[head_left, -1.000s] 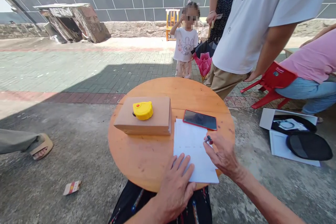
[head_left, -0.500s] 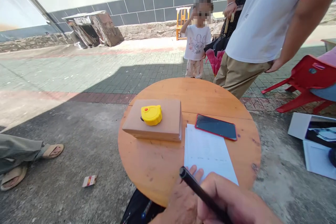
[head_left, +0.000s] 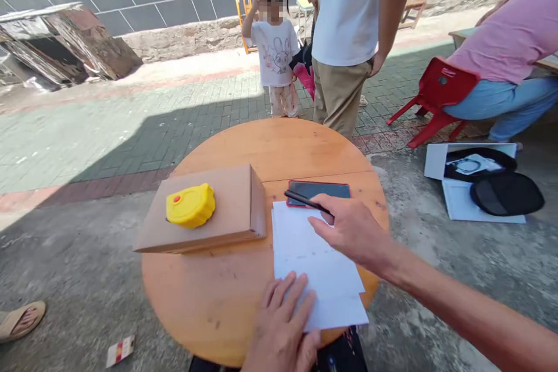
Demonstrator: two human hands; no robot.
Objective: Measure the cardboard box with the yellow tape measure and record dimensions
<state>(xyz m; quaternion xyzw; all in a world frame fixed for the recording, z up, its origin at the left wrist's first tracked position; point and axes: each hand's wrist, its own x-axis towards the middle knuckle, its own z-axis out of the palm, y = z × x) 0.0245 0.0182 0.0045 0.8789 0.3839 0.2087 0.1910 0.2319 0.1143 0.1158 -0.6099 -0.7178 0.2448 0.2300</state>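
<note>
My right hand is closed around a black pen, held over the paper sheets and the near edge of a phone in a red case. The pen's far end points left. My left hand lies flat with fingers spread, its fingertips on the lower left of the sheets and the table. The sheets overlap, a lower one sticking out toward me. To their left a yellow tape measure with a red button rests on a closed cardboard box.
All this stands on a round wooden table. Beyond it are a child and a person in a white shirt. At right are a red plastic chair with someone seated and an open white box on the ground.
My right hand has moved forward with the pen, from near my body to above the sheets. My left hand now lies in plain view on the paper. The camera view has turned right.
</note>
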